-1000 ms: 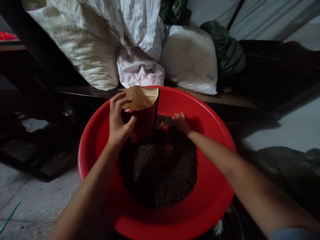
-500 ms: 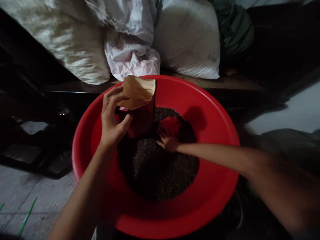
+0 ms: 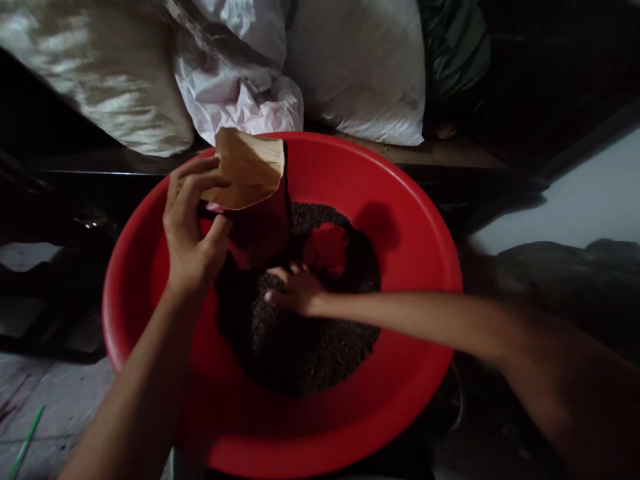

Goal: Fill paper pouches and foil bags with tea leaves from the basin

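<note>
A wide red basin (image 3: pixel 400 233) holds a heap of dark, loose, grainy material (image 3: pixel 345 357) that looks like dried leaves or seeds. Over its left side, my left hand (image 3: pixel 195 220) grips a paper bag (image 3: pixel 247 170) with a tan inside and a dark reddish outside. The bag's mouth is open and faces up towards me; its base reaches down to the heap. My right hand (image 3: pixel 297 290) lies on the heap just right of the bag, fingers spread and pointing left. Behind that hand, a patch of bare red basin bottom shows.
Large pale sacks (image 3: pixel 355 67) and a crumpled white plastic bag (image 3: pixel 240 100) stand on a dark ledge (image 3: pixel 465 157) behind the basin. A dark green bag (image 3: pixel 455 47) is at the back right. Grey floor tiles (image 3: pixel 65 400) with a thin green strip (image 3: pixel 27 443) lie at lower left.
My right hand has moved left and towards me across the heap, away from the bare patch. My left hand still holds the bag. The whole view has shifted slightly.
</note>
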### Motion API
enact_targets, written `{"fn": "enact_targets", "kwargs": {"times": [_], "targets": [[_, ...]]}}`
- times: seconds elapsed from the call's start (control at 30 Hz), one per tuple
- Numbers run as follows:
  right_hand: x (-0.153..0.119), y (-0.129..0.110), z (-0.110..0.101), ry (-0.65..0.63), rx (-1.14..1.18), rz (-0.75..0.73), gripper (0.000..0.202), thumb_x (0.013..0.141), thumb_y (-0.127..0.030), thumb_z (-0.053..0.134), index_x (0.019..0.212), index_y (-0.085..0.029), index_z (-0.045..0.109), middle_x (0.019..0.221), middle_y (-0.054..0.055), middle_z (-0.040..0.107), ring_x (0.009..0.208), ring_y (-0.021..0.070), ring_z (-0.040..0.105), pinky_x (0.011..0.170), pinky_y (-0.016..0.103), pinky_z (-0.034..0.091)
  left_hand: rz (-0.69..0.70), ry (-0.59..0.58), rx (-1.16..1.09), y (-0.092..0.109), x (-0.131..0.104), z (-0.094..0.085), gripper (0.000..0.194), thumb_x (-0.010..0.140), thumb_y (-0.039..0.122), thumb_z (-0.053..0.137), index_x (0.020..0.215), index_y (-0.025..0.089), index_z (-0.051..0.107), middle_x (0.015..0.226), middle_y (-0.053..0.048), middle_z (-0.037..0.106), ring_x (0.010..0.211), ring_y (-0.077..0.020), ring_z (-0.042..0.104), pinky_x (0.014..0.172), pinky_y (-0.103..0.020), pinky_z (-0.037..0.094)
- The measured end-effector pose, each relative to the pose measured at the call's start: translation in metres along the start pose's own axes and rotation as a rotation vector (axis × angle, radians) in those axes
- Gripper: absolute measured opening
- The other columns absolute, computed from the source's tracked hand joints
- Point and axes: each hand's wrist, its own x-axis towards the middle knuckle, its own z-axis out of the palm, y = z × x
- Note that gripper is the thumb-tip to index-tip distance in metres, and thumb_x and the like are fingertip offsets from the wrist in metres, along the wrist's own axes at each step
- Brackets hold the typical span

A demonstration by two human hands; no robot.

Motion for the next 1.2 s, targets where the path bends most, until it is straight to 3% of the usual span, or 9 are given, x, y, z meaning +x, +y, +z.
{"fn": "enact_targets", "kwargs": {"times": [0.1, 0.3, 0.43, 0.53, 0.63, 0.77, 0.97, 1.1, 1.2], "targets": [[-0.027, -0.033, 0.015, -0.116, -0.079, -0.179, 0.08, 0.083, -0.087, 0.058, 0.148, -0.04, 0.058, 0.174, 0.01, 0.028, 0.154, 0.0554, 0.023, 0.112, 0.082, 0.031, -0.037, 0.033, 0.039, 0.001, -0.007, 0.002, 0.028, 0.093, 0.044, 0.059, 0.115, 0.031, 0.069, 0.137, 0.0, 0.067, 0.135, -0.0378, 0.058, 0.113, -0.073, 0.043], [-0.05, -0.042, 0.006, -0.18, -0.272, -0.343, 0.051, 0.098, -0.064, 0.057, 0.138, -0.034, 0.068, 0.159, 0.011, 0.05, 0.132, 0.0447, 0.058, 0.095, 0.06, 0.059, -0.099, 0.139, 0.024, -0.014, -0.025, 0.001, 0.028, 0.086, 0.044, 0.065, 0.109, 0.028, 0.07, 0.106, 0.0, 0.071, 0.11, -0.032, 0.067, 0.091, -0.064, 0.052], [-0.04, -0.034, -0.006, -0.192, -0.226, -0.352, 0.047, 0.097, -0.063, 0.061, 0.132, -0.035, 0.074, 0.152, 0.01, 0.059, 0.113, 0.0374, 0.072, 0.093, 0.053, 0.06, -0.099, 0.153, 0.031, -0.014, -0.02, -0.002, 0.026, 0.088, 0.047, 0.065, 0.107, 0.029, 0.07, 0.11, 0.0, 0.07, 0.113, -0.0322, 0.065, 0.094, -0.063, 0.05], [-0.038, -0.034, -0.018, -0.06, -0.047, -0.348, 0.039, 0.093, -0.054, 0.069, 0.122, -0.03, 0.079, 0.131, 0.008, 0.073, 0.106, 0.0292, 0.075, 0.093, 0.041, 0.059, -0.083, 0.107, 0.008, -0.009, -0.013, -0.001, 0.025, 0.091, 0.047, 0.065, 0.106, 0.029, 0.069, 0.112, -0.001, 0.069, 0.116, -0.031, 0.065, 0.101, -0.06, 0.05], [-0.044, -0.047, -0.05, 0.183, 0.235, -0.454, 0.028, 0.091, -0.043, 0.071, 0.108, -0.023, 0.081, 0.102, 0.005, 0.078, 0.094, 0.021, 0.074, 0.092, 0.034, 0.057, -0.086, 0.063, -0.026, -0.003, -0.009, 0.002, 0.021, 0.09, 0.043, 0.07, 0.104, 0.028, 0.069, 0.113, -0.003, 0.069, 0.117, -0.0291, 0.065, 0.104, -0.052, 0.054], [-0.056, -0.086, -0.121, 0.431, 0.594, -0.623, 0.017, 0.094, -0.038, 0.067, 0.098, -0.024, 0.075, 0.096, 0.001, 0.075, 0.089, 0.0167, 0.071, 0.09, 0.033, 0.057, -0.1, 0.035, -0.036, 0.002, -0.009, 0.002, 0.02, 0.091, 0.041, 0.069, 0.106, 0.028, 0.069, 0.127, -0.006, 0.066, 0.123, -0.029, 0.063, 0.101, -0.047, 0.059], [-0.003, -0.129, -0.203, 0.795, 0.761, -0.667, 0.04, 0.087, -0.071, 0.068, 0.091, -0.032, 0.062, 0.091, -0.003, 0.067, 0.099, 0.0218, 0.065, 0.09, 0.038, 0.059, -0.066, 0.076, 0.011, 0.003, -0.009, 0.003, 0.019, 0.089, 0.034, 0.069, 0.108, 0.03, 0.067, 0.143, -0.004, 0.058, 0.138, -0.0308, 0.055, 0.12, -0.053, 0.048], [0.036, -0.12, -0.218, 0.575, 0.409, -0.654, 0.06, 0.068, -0.078, 0.081, 0.099, -0.029, 0.067, 0.101, -0.007, 0.073, 0.108, 0.0216, 0.064, 0.105, 0.038, 0.052, -0.06, 0.097, 0.005, -0.002, -0.008, 0.006, 0.032, 0.085, 0.035, 0.074, 0.116, 0.029, 0.064, 0.142, -0.004, 0.058, 0.14, -0.0329, 0.052, 0.122, -0.057, 0.046], [0.024, -0.099, -0.215, 0.665, 0.35, -0.712, 0.037, 0.09, -0.064, 0.07, 0.104, -0.031, 0.072, 0.11, -0.005, 0.074, 0.109, 0.0194, 0.065, 0.104, 0.036, 0.051, -0.082, 0.116, 0.012, -0.005, -0.009, 0.005, 0.031, 0.083, 0.031, 0.075, 0.112, 0.03, 0.064, 0.134, -0.005, 0.061, 0.14, -0.0338, 0.051, 0.122, -0.057, 0.045]]}}
